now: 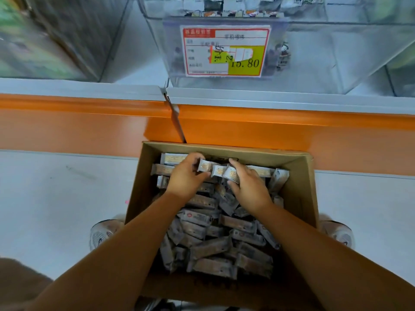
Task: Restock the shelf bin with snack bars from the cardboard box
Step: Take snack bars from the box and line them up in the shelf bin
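An open cardboard box (301, 189) stands on the floor against the orange shelf base, full of several grey-brown wrapped snack bars (215, 248). Both my hands are inside it near its far end. My left hand (185, 176) curls its fingers round one end of a small bundle of bars (219, 170). From the other side, my right hand (249, 187) grips the same bundle. Above, the clear plastic shelf bin (314, 63) carries a price tag (224, 50) on its front and has a few packets visible at its top.
The orange shelf base (67, 124) with a white ledge runs across the view behind the box. Neighbouring clear bins (56, 41) sit left and right. My shoes (103, 232) stand on the white floor on either side of the box.
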